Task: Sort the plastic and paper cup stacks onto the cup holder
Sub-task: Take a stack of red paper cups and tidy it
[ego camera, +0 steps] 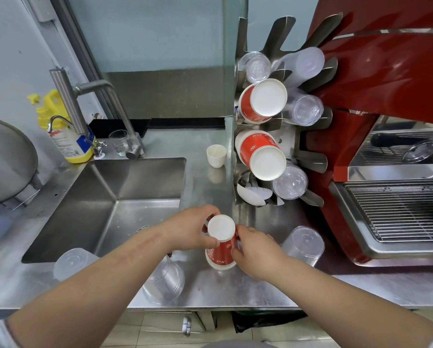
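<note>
- Your left hand point(193, 229) and right hand point(254, 249) both grip a stack of red paper cups point(221, 243) standing upside down on the steel counter point(235, 285), just in front of the sink point(125, 197).
- Your left fingers curl around the white base end at the top of the stack, clamped on it from the left side.
- Your right fingers press against the red wall lower down, closed on the stack from the right.
- The cup holder point(308, 156) stands upright behind the stack, against the red coffee machine point(386, 79).
- In the holder's left column you see two stacks of red paper cups: an upper one point(263, 100) and a lower one point(260, 154), their white bases facing you.
- Clear plastic cup stacks point(306, 109) fill other slots around them, and the lowest left slot holds white lids point(254, 194).
- A clear plastic cup stack point(303, 244) stands upside down on the counter just right of your right hand.
- Another point(72, 262) sits at the sink's near left corner, and a third point(165, 282) lies under your left forearm.
- A small white cup point(216, 154) stands upright behind the sink, near the holder.
</note>
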The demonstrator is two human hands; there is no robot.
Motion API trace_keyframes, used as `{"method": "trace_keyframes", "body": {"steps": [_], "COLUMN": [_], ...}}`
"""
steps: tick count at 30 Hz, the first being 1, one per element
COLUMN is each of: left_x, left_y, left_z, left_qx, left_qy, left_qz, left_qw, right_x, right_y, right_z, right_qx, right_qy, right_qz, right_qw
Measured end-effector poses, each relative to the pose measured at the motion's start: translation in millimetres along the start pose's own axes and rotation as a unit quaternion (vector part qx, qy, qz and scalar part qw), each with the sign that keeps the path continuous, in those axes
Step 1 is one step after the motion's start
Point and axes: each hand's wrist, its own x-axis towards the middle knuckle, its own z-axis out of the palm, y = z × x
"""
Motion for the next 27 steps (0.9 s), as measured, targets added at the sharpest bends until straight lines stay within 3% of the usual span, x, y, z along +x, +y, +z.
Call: {"method": "trace_keyframes", "body": {"steps": [10, 14, 21, 27], "left_x": [0, 0, 1, 12], "left_y": [0, 3, 18, 44], "left_z": [-3, -7, -20, -41], "left_qx": [0.012, 0.047, 0.132, 0.285], "left_qy": [-0.028, -0.057, -0.104, -0.146], "left_qz": [-0.015, -0.009, 0.006, 0.044], "left_qw": [0.999, 0.997, 0.986, 0.946], "right_x": [7, 9, 14, 16], "right_y": [-1, -6, -25, -33], "right_z": [-12, -25, -65, -101], "right_qx": [-0.048, -0.107, -0.243, -0.317], "right_qy": [-0.037, -0.087, -0.218, -0.233], "right_qz": [-0.009, -0.025, -0.101, -0.104], "right_qw": [0.998, 0.990, 0.940, 0.914]}}
